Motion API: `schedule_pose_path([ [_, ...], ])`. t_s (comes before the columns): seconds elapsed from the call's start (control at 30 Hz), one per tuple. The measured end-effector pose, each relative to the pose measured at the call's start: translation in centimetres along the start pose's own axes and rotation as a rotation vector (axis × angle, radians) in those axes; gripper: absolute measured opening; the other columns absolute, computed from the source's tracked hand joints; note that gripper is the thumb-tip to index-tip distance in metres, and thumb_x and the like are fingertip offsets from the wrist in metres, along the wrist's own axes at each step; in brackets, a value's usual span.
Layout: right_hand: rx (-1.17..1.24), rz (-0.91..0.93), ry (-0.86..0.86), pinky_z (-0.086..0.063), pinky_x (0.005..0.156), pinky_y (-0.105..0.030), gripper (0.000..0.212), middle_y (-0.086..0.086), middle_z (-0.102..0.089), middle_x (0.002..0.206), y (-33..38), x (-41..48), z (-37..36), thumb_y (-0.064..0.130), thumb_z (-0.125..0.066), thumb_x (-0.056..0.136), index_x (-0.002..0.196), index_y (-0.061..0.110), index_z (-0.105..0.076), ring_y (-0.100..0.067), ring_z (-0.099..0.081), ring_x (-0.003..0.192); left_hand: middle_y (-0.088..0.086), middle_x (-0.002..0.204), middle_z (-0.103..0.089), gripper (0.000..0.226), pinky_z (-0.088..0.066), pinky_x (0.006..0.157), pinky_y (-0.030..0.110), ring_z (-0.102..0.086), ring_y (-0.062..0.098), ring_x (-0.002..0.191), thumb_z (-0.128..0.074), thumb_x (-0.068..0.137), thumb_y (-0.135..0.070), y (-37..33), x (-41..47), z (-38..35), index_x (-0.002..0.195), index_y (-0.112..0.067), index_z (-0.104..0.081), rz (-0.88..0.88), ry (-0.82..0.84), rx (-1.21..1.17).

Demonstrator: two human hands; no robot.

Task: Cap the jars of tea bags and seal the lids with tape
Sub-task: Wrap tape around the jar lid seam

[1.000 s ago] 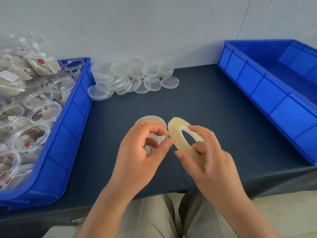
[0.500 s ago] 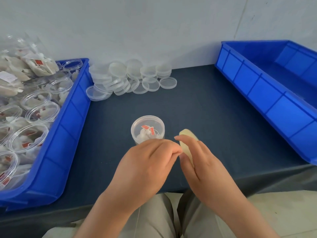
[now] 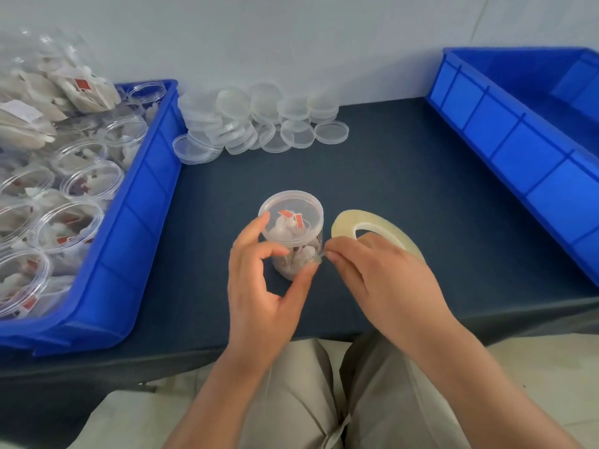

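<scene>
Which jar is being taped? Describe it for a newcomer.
On the dark table, between the left bin and the right bin, both blue, one jar sits alone, held by the left hand. Unlike the open jars in the left bin, it has its lid on and a tape roll beside it.

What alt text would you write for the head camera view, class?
A left hand holds a capped clear jar of tea bags on a dark table while the right hand, with a tape roll, pinches tape beside it.
</scene>
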State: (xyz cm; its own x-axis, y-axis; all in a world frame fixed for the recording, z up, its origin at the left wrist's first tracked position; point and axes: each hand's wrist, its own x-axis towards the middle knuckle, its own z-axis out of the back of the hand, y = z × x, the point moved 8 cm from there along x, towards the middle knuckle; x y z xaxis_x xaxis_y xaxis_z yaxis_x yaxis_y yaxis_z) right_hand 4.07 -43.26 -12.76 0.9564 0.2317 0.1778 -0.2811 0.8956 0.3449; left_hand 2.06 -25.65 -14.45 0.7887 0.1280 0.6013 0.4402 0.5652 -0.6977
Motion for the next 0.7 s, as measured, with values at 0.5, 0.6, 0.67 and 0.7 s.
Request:
schedule_pose_path([
  [0.5, 0.022, 0.029, -0.051, -0.057, 0.062, -0.043, 0.033, 0.007, -0.067, 0.087, 0.0, 2.2, 0.0, 0.050, -0.035, 0.110, 0.111, 0.036, -0.064, -0.017, -0.061, 0.074, -0.019, 0.158, -0.040, 0.093, -0.041, 0.114, 0.017, -0.040, 0.008, 0.150, -0.083, 0.085, -0.056, 4.2, 2.4, -3.5, 0.158, -0.033, -0.031, 0.234, 0.185, -0.313],
  [0.6, 0.011, 0.027, -0.072, -0.058, 0.061, -0.042, 0.034, 0.007, -0.068, 0.087, 0.2, 2.2, 0.2, 0.051, -0.036, 0.110, 0.111, 0.035, -0.065, -0.017, -0.063, 0.072, -0.016, 0.159, -0.040, 0.082, -0.043, 0.116, 0.023, -0.041, 0.009, 0.149, -0.079, 0.093, -0.044, 4.4, 2.6, -3.5, 0.158, -0.033, -0.031, 0.215, 0.165, -0.287],
  [0.67, -0.008, 0.029, -0.068, -0.059, 0.062, -0.041, 0.034, 0.008, -0.069, 0.088, 0.3, 2.2, 0.1, 0.051, -0.035, 0.110, 0.113, 0.036, -0.065, -0.016, -0.064, 0.072, -0.016, 0.159, -0.041, 0.082, -0.043, 0.115, 0.022, -0.041, 0.012, 0.149, -0.080, 0.092, -0.044, 4.4, 2.6, -3.5, 0.157, -0.036, -0.030, 0.206, 0.167, -0.280],
  [0.7, -0.014, 0.026, -0.065, -0.060, 0.063, -0.041, 0.034, 0.008, -0.069, 0.089, 0.3, 2.3, 0.1, 0.051, -0.034, 0.110, 0.114, 0.036, -0.065, -0.016, -0.064, 0.073, -0.017, 0.158, -0.041, 0.082, -0.043, 0.115, 0.020, -0.041, 0.013, 0.150, -0.080, 0.091, -0.045, 4.4, 2.6, -3.5, 0.156, -0.037, -0.031, 0.202, 0.169, -0.285],
])
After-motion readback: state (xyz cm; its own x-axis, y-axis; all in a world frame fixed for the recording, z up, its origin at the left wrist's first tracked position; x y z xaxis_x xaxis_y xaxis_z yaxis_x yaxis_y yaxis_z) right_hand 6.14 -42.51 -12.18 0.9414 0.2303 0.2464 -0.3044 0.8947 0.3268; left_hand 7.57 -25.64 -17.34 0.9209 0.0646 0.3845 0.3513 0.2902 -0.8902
